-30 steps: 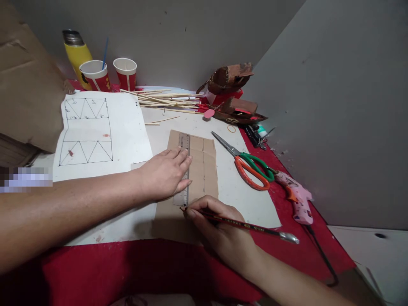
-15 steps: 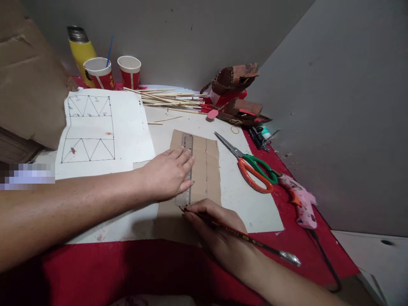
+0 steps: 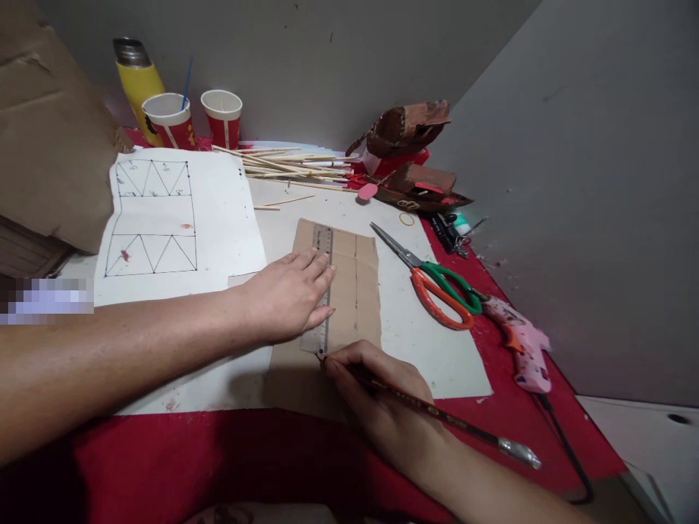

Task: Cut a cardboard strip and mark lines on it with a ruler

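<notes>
My left hand (image 3: 292, 295) lies flat with its fingers stretched over a clear ruler (image 3: 322, 240), pressing it onto a piece of brown cardboard (image 3: 368, 291). A pencil line with small marks runs along the cardboard to the right of the ruler. My right hand (image 3: 382, 397) is closed around a dark pencil (image 3: 459, 422) with a silvery wrapped end. The pencil's tip is at the ruler's lower end, on the cardboard. A sheet with a truss drawing (image 3: 156, 218) lies to the left of the ruler.
Scissors (image 3: 426, 273) with green and orange handles lie right of the cardboard, near a pink glue gun (image 3: 521, 346) with a cord. Behind are thin wooden sticks (image 3: 295, 167), paper cups (image 3: 221, 120), a yellow bottle (image 3: 136, 87) and brown model boats (image 3: 420, 185). A cardboard box (image 3: 54, 131) stands left.
The pencil tip has shifted slightly right along the ruler's lower end, and my right hand has moved right with it. My left hand stays on the ruler.
</notes>
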`<act>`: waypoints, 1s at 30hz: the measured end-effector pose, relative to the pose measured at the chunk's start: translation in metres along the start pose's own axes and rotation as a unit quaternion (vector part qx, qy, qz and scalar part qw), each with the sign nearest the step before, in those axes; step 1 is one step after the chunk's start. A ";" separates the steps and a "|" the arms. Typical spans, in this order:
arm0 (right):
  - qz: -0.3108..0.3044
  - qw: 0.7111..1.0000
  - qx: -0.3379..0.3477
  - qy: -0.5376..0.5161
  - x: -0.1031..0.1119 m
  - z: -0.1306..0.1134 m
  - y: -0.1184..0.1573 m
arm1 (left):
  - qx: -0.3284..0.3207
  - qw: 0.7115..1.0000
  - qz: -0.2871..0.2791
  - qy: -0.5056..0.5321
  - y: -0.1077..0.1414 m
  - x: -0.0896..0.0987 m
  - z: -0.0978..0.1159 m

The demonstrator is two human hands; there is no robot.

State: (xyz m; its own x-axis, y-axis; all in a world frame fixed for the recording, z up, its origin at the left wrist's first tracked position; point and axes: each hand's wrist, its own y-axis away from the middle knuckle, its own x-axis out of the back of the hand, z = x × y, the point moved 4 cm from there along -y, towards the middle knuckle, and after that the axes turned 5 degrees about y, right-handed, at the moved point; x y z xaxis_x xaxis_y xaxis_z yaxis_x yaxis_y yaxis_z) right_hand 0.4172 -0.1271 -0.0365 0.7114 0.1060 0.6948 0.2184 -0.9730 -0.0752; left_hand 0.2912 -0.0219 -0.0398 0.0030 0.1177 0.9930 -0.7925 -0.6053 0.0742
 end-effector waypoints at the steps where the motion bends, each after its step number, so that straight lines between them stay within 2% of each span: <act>1: 0.003 1.000 0.001 -0.001 0.001 0.000 0.000 | 0.000 1.000 0.000 0.001 0.000 0.000 0.000; 24: 0.015 0.999 -0.005 0.029 0.004 0.001 0.003 | -0.001 1.000 0.003 -0.004 0.000 0.000 0.000; 30: 0.018 0.999 -0.026 -0.016 0.004 0.005 0.003 | -0.002 1.000 0.009 -0.012 0.002 0.001 0.001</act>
State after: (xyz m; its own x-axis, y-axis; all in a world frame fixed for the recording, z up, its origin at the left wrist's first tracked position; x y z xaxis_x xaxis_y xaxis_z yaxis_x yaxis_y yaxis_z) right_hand 0.4243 -0.1287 -0.0375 0.7393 0.0758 0.6691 0.1571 -0.9856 -0.0620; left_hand 0.2905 -0.0236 -0.0385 0.0027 0.0879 0.9961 -0.7956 -0.6033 0.0554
